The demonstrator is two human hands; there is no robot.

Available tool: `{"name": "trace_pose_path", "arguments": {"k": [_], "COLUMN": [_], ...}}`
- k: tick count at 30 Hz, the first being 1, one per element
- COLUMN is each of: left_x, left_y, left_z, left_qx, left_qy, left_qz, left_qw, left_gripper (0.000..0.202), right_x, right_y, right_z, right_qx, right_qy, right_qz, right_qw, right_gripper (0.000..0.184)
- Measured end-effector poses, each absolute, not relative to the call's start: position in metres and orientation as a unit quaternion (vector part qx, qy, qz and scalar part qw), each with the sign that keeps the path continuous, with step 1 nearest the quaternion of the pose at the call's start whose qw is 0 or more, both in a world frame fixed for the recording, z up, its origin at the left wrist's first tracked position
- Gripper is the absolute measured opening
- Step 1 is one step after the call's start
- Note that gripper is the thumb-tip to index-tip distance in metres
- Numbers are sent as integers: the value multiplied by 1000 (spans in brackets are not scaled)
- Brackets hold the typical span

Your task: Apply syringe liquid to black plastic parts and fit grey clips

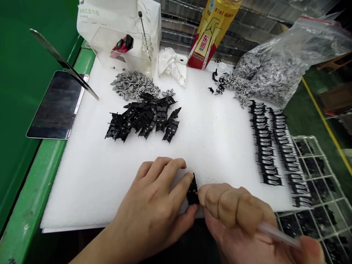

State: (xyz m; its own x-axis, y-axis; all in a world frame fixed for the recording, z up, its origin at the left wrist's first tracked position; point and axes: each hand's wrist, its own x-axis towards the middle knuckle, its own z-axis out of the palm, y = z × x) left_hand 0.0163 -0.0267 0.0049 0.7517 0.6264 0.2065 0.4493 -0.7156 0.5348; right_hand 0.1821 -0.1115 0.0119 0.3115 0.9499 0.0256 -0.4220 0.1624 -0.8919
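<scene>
Near the front edge of the white foam sheet (209, 143), my left hand (156, 200) pinches a small black plastic part (193, 194) between index finger and thumb. My right hand (236, 216) is closed round a thin tool with a pale, translucent handle (279, 234). Its fingertips are right beside the part, where a small orange-brown tip seems to touch it; the kind of tool is hidden by the fingers. Beyond my left hand lies a heap of similar black plastic parts (144, 116), with a pile of small grey pieces (134, 84) behind.
Rows of black parts (265, 146) line the right side, above a white wire rack (313, 145). A plastic bag of grey pieces (275, 69), a drink bottle (210, 36) and a crumpled tissue (172, 64) stand behind. Tweezers (64, 64) project over a tablet (52, 106) at left.
</scene>
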Motion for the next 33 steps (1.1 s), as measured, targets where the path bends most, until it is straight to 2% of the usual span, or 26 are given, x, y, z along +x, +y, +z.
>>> {"name": "trace_pose_path", "arguments": {"k": [4, 8, 11, 13, 16, 17, 20, 21, 22, 24, 26, 29, 33], "left_x": [16, 16, 15, 13, 12, 11, 10, 10, 10, 10, 10, 11, -6], "left_y": [-27, -28, -27, -27, -29, -29, -27, -25, -23, -21, -21, -26, -24], "left_z": [6, 10, 8, 3, -5, -7, -11, -12, -12, -12, -13, -12, -2], "left_qx": [906, 903, 905, 909, 913, 913, 916, 918, 919, 919, 912, 884, 840], "left_qy": [293, 306, 309, 303, 298, 297, 288, 281, 275, 268, 269, 280, 312], "left_qz": [198, 190, 188, 194, 215, 223, 243, 248, 254, 266, 288, 353, 435], "left_qw": [233, 235, 224, 210, 180, 170, 140, 131, 122, 114, 114, 121, 89], "left_gripper": [36, 33, 38, 42, 51, 53, 54, 54, 55, 57, 59, 50, 23], "right_x": [183, 212, 245, 262, 270, 269, 252, 244, 234, 214, 197, 185, 186], "right_y": [-118, -96, -38, 9, 55, 59, 50, 45, 42, 48, 69, 108, 132], "right_z": [15, 32, 45, 48, 45, 45, 58, 65, 73, 84, 85, 73, 60], "right_qx": [-423, -422, -461, -508, -544, -556, -577, -578, -580, -596, -604, -620, -619], "right_qy": [-312, -339, -458, -525, -557, -565, -583, -600, -632, -731, -774, -780, -784], "right_qz": [490, 433, 380, 295, 266, 252, 151, 101, 55, 6, 24, 44, 44], "right_qw": [696, 720, 658, 616, 568, 555, 552, 543, 511, 333, 188, 76, -10], "right_gripper": [59, 54, 55, 56, 56, 51, 18, 19, 19, 15, 22, 15, 25]}}
